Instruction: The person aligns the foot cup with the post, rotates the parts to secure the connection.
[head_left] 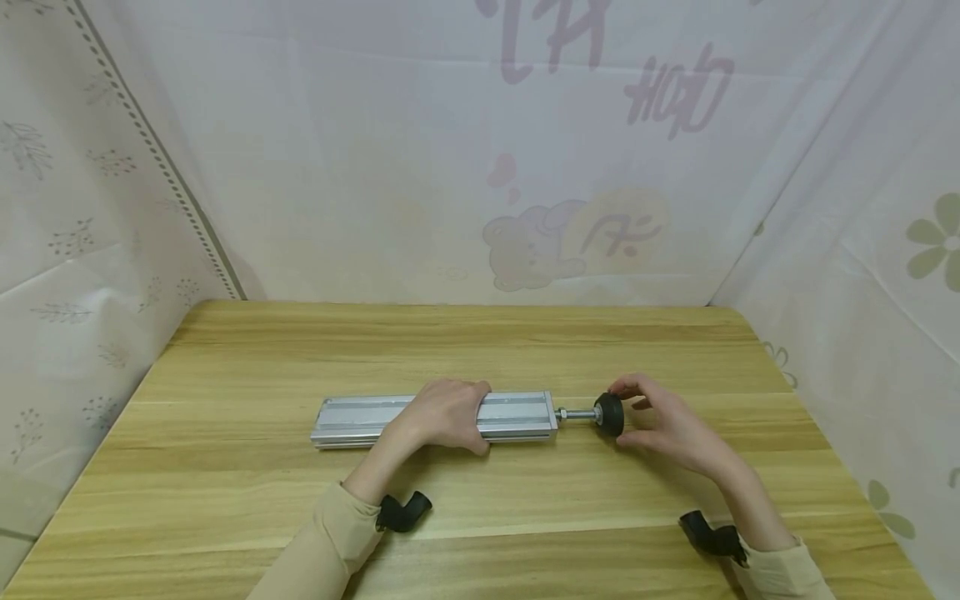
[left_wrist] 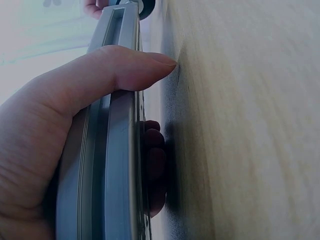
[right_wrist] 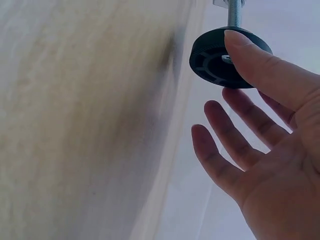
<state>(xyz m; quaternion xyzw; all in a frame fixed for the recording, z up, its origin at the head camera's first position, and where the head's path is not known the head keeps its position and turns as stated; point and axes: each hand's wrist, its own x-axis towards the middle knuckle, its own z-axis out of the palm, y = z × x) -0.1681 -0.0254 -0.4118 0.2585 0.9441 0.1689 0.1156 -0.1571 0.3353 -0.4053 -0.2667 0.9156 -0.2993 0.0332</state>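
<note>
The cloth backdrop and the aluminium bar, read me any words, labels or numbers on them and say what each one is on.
Cloth backdrop: faint mauve characters showing through reversed near the top; not readable.
Beside the bear print: another faint mark; not readable.
Aluminium bar, black foot, table: no text visible.

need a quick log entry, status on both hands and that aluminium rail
Left hand grips aluminium rail flat on table. Right hand pinches black foot on threaded rod. Nothing in the way.
</note>
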